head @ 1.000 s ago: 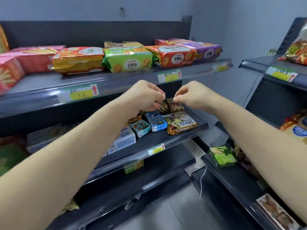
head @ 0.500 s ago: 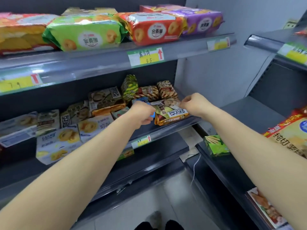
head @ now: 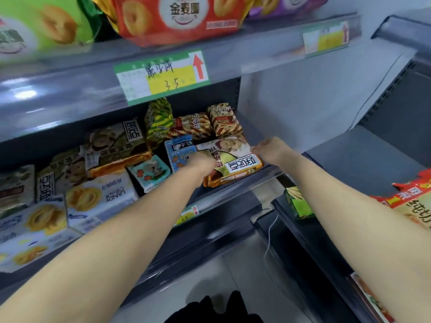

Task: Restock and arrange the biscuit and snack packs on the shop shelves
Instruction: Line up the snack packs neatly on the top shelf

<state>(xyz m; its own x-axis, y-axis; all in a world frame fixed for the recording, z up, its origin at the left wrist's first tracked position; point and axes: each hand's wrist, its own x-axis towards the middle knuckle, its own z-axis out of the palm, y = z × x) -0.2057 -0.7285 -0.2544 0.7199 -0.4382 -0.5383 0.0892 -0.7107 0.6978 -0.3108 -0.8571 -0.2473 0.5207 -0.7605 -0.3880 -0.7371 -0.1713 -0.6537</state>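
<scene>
Gold foil edges the biscuit pack (head: pixel 235 159) lying just right of the frame's centre, at the right end of the middle shelf (head: pixel 270 174), its near end at the shelf's front lip. Two more of this kind lie to its left: a second gold pack (head: pixel 116 145) and, further left, a third gold pack (head: pixel 58 173).

Behind them at mid-frame are two brown-striped packs (head: pixel 193 125) side by side and one green-striped pack (head: pixel 158 120) standing tilted. One blue pack (head: pixel 178 149) touches the held pack's left side, with one small teal pack (head: pixel 151 171) just left of it. Three white boxes (head: pixel 100 199) printed with ring biscuits fill the lower left.

Along the top of the frame, the upper shelf (head: pixel 70 94) carries three large packs: a green pack (head: pixel 46 24), a red pack (head: pixel 179 17) and a purple pack (head: pixel 286 5). Three price labels show: a big label (head: pixel 163 75) and a blurred label (head: pixel 326 39) on the upper shelf's edge, and a small label (head: pixel 186 214) on the middle one.

Both hands are on the one biscuit pack. The left hand (head: pixel 200 164) grips its near left end, fingers curled down tight. The right hand (head: pixel 270 150) pinches its right edge, fingers bunched narrowly together.
</scene>
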